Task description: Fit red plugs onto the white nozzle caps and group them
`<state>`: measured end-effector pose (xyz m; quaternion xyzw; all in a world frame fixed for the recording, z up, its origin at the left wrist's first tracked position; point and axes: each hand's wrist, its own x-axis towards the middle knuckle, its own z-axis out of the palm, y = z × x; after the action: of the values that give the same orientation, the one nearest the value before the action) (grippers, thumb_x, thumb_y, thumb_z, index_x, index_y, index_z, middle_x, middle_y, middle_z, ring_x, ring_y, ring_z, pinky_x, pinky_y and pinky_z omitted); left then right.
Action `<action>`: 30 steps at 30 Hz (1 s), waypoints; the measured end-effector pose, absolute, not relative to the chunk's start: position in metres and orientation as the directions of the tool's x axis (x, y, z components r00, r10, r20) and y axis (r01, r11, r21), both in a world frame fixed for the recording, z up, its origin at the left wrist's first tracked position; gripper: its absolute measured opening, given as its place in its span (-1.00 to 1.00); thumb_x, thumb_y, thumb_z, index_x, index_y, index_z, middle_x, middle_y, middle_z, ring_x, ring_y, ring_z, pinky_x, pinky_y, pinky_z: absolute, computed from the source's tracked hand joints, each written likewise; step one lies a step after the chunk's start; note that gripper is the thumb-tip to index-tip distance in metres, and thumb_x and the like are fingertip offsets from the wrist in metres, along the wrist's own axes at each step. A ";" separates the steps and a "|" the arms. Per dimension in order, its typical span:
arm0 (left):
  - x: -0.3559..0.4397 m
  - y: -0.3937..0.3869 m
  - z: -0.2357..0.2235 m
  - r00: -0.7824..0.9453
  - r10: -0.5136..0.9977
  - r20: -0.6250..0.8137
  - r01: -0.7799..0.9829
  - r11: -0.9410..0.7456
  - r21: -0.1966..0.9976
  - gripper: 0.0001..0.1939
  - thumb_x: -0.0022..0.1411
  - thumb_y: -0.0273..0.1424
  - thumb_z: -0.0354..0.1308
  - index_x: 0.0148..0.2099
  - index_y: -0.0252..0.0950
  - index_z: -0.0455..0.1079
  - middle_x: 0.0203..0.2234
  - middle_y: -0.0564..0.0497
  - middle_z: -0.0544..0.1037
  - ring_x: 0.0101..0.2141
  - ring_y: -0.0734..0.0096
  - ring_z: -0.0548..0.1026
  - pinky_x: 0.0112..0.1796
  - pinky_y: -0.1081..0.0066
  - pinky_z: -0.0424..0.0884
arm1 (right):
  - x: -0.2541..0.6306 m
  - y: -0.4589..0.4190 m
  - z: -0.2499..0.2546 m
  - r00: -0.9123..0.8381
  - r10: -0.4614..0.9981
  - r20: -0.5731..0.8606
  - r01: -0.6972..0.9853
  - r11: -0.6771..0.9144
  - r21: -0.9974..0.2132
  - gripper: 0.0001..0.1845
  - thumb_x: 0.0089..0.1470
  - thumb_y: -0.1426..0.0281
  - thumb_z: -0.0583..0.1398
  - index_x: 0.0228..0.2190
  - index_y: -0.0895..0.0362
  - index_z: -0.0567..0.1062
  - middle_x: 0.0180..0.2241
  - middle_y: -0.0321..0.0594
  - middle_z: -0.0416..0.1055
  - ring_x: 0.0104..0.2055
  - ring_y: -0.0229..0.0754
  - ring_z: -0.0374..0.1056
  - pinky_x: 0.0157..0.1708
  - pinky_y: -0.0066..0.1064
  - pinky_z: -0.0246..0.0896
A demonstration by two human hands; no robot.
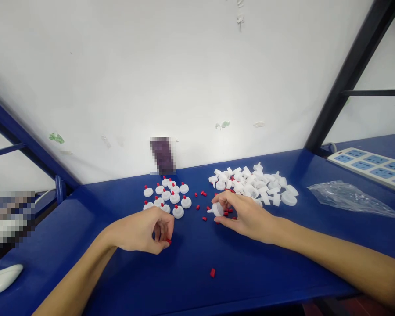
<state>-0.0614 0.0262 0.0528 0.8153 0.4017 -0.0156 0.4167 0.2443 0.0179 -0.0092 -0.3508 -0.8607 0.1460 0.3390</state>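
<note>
We are holding a white nozzle cap [217,209] in our right hand [248,216], thumb and fingers pinching its round base while its bare spout is pointing left, over the middle of the blue surface [171,281]. Our left hand [145,230] is pinching a small red tip [169,241], mostly hidden by the fingers, on the near side of the capped nozzles [178,212]. Those are standing spout-up in a loose cluster, about a dozen; we are judging them done. Between the groups, loose red tips [204,218] are lying scattered, and one stray red tip [212,273] is lying alone nearer us. Beyond our right hand, a heap of untipped nozzles [251,190] is spreading clearly wider than the finished cluster, so we are judging most of the work as left. Farther right, a clear plastic bag [349,197] is lying near a power strip [368,159].
</note>
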 end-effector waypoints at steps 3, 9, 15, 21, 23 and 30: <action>-0.050 0.022 0.049 0.712 0.626 -0.316 0.588 -0.288 0.756 -0.92 0.03 -0.45 0.21 -0.38 -0.29 0.35 -0.46 0.01 0.61 -0.44 0.38 0.52 -0.37 0.45 0.44 | 0.243 0.016 -0.010 -0.560 0.638 0.528 0.451 0.770 -0.452 -0.65 0.18 0.43 0.24 -0.02 0.07 0.31 -0.15 -0.16 0.41 -0.19 -0.15 0.41 -0.21 -0.30 0.39; -0.031 0.015 0.040 0.741 0.605 -0.291 0.531 -0.263 0.805 -0.87 0.06 -0.57 0.13 -0.31 -0.28 0.33 -0.39 0.00 0.67 -0.41 0.40 0.56 -0.36 0.47 0.38 | 0.241 0.012 -0.010 -0.577 0.636 0.513 0.459 0.772 -0.440 -0.61 0.22 0.51 0.10 0.07 0.08 0.34 -0.06 -0.08 0.31 -0.28 -0.21 0.38 -0.37 -0.38 0.38; -0.022 0.012 0.034 0.756 0.605 -0.250 0.473 -0.241 0.847 -0.81 0.07 -0.64 0.10 -0.28 -0.29 0.35 -0.38 0.00 0.66 -0.35 0.38 0.58 -0.33 0.45 0.39 | 0.240 0.004 0.002 -0.608 0.649 0.458 0.465 0.758 -0.457 -0.77 0.32 0.35 0.08 -0.02 0.12 0.36 -0.14 -0.11 0.38 -0.20 -0.17 0.37 -0.19 -0.31 0.35; -0.007 0.006 0.016 0.700 0.711 -0.067 0.219 -0.124 0.968 -0.94 0.30 -0.45 0.14 -0.21 -0.28 0.29 -0.26 -0.08 0.65 -0.31 0.39 0.55 -0.32 0.43 0.42 | 0.238 0.003 -0.004 -0.607 0.612 0.508 0.448 0.791 -0.417 -0.72 0.16 0.45 0.19 -0.06 0.14 0.39 -0.21 -0.17 0.47 -0.23 -0.16 0.40 -0.20 -0.34 0.29; -0.002 0.003 0.009 0.630 0.774 0.062 0.111 -0.168 0.979 -0.91 0.29 -0.40 0.19 -0.20 -0.29 0.34 -0.25 -0.07 0.61 -0.27 0.36 0.54 -0.30 0.42 0.43 | 0.237 0.002 -0.005 -0.612 0.614 0.498 0.436 0.787 -0.436 -0.80 0.12 0.48 0.19 -0.17 0.14 0.42 -0.31 -0.23 0.48 -0.34 -0.22 0.39 -0.29 -0.41 0.25; 0.008 -0.004 0.006 0.467 0.854 0.229 0.083 -0.300 0.950 -0.89 0.17 -0.37 0.31 -0.33 -0.31 0.49 -0.47 0.00 0.56 -0.48 0.42 0.51 -0.39 0.43 0.45 | 0.231 -0.008 0.008 -0.617 0.733 0.285 0.588 0.671 -0.453 -0.83 0.13 0.32 0.22 -0.26 0.14 0.39 -0.52 -0.38 0.37 -0.57 -0.31 0.20 -0.58 -0.50 -0.08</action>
<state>0.0083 -0.0038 0.0062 0.7031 0.3332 0.3943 0.4889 0.2311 -0.0077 0.0078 -0.3732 -0.8849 0.1596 0.2284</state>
